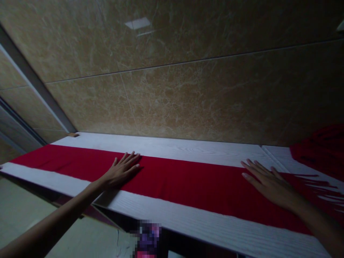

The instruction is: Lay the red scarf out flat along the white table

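Red cloth point(188, 186) lies as a long band along the white wood-grain counter point(188, 222), and in the head view both hands rest flat on it. The left hand point(122, 171) is palm down, its fingers point(131, 159) straight and slightly spread, tips near the far edge of the cloth, pinching nothing. The right hand point(270, 184) is flat and open too, its fingers point(252, 168) splayed and pointing toward the left hand.

Between the two sets of fingers the cloth looks smooth; beyond the left fingers, toward the far end, faint creases show. Behind the right wrist the cloth ends in a fringe point(319, 188) of loose strands, and past that lies a heap of red fabric point(322, 148). A tiled wall point(188, 89) rises just beyond the fingertips.

As I judge the risks, flat palms hold only by friction. An uneven push — one hand harder than the other — could ruck the cloth into a ridge between the fingers or skew the band. On the palm side of both hands the counter ends in an open edge above the floor point(27, 211), so a drag toward the body could pull the cloth over it. The fringe could tangle or fold under if the right hand slid back across it. The light is dim, so small creases may go unnoticed.
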The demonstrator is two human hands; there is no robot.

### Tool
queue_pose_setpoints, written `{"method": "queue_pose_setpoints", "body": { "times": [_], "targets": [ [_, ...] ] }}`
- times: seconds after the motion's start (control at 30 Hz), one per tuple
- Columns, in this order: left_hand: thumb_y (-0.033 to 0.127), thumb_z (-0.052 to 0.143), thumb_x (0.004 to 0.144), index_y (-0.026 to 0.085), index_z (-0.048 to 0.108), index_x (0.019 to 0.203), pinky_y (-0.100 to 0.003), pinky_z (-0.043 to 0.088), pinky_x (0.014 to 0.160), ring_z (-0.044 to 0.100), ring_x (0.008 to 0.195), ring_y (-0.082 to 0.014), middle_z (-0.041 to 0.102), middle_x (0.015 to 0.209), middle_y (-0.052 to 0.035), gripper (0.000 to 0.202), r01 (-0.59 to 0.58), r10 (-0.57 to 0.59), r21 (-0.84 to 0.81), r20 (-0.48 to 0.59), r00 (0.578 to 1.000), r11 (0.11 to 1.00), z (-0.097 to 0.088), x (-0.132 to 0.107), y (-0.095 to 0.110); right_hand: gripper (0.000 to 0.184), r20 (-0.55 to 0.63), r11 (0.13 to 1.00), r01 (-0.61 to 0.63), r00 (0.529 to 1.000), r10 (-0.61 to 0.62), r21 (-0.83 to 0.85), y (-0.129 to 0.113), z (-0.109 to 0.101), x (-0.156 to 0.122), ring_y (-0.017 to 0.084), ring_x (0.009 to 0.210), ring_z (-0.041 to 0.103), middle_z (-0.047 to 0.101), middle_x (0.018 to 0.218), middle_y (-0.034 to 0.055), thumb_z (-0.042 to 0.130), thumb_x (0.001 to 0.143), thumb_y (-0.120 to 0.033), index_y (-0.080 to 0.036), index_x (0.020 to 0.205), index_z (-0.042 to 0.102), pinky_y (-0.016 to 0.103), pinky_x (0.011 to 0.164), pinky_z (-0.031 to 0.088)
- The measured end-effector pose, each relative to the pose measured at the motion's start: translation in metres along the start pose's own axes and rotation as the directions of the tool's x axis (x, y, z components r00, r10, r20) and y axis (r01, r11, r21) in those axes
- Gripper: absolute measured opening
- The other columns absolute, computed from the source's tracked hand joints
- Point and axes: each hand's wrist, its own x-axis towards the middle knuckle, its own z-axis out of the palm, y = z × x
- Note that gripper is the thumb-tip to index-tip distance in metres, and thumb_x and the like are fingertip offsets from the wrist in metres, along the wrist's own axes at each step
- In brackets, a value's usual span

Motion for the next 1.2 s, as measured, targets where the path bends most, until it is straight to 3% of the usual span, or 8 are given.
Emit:
{"method": "queue_pose_setpoints", "body": {
  "times": [0.3,0.47,0.6,0.97,1.1,1.2],
  "targets": [
    [0.067,0.022,0.100,0.031,0.019,0.162,-0.071,0.015,0.119,0.006,0.156,-0.0389,0.011,0.169,-0.0037,0.072,-0.010,0.010,0.012,0.041,0.999,1.000,0.001,0.000,0.010,0.076,-0.010,1.000,0.009,1.000,-0.009,0.002,0.004,0.004,0.000,0.032,0.152,0.025,0.033,0.163,0.0042,0.020,0.094,-0.067,-0.027,0.156,0.040,0.062,0.122,0.020],
    [0.067,0.019,0.101,0.033,0.017,0.162,-0.069,0.018,0.119,0.006,0.156,-0.0384,0.010,0.169,-0.0029,0.070,-0.026,0.026,0.022,-0.018,0.999,0.999,0.002,-0.001,0.013,0.078,-0.009,1.000,0.006,1.000,-0.006,0.001,0.004,0.004,-0.001,0.031,0.153,0.023,0.032,0.164,0.0037,0.019,0.093,-0.069,-0.027,0.156,0.040,0.061,0.123,0.017],
    [0.069,0.021,0.101,0.031,0.016,0.163,-0.072,0.016,0.118,0.008,0.156,-0.0391,0.013,0.168,-0.0059,0.073,-0.064,0.064,-0.004,0.015,0.998,0.998,0.005,-0.005,0.019,0.077,-0.011,1.000,0.005,1.000,-0.005,0.005,0.002,0.003,-0.001,0.031,0.152,0.025,0.033,0.163,0.0052,0.021,0.093,-0.067,-0.026,0.155,0.041,0.062,0.122,0.018],
    [0.065,0.026,0.102,0.029,0.019,0.162,-0.073,0.017,0.117,0.007,0.155,-0.0392,0.012,0.168,-0.0066,0.070,-0.055,0.054,0.010,0.036,0.998,0.998,-0.008,-0.005,0.024,0.075,-0.002,1.000,0.020,1.000,-0.020,0.001,0.001,-0.002,-0.001,0.030,0.151,0.026,0.033,0.163,0.0046,0.023,0.094,-0.067,-0.028,0.156,0.040,0.062,0.122,0.021],
    [0.065,0.025,0.102,0.036,0.016,0.162,-0.070,0.018,0.119,0.002,0.155,-0.0380,0.004,0.168,-0.0012,0.066,-0.085,0.084,-0.010,-0.020,0.996,0.996,-0.009,-0.004,0.036,0.077,0.011,1.000,0.008,1.000,-0.008,-0.002,0.001,-0.001,-0.001,0.029,0.152,0.024,0.031,0.163,0.0047,0.021,0.093,-0.065,-0.026,0.156,0.039,0.061,0.122,0.019],
    [0.068,0.025,0.102,0.037,0.017,0.162,-0.070,0.015,0.119,0.005,0.156,-0.0378,0.008,0.168,-0.0027,0.068,-0.134,0.134,-0.028,0.008,0.991,0.991,-0.005,-0.006,0.048,0.076,0.003,1.000,0.007,1.000,-0.007,-0.003,0.001,0.000,-0.001,0.030,0.152,0.024,0.031,0.163,0.0050,0.021,0.093,-0.064,-0.025,0.156,0.040,0.062,0.122,0.019]
  ]
}}
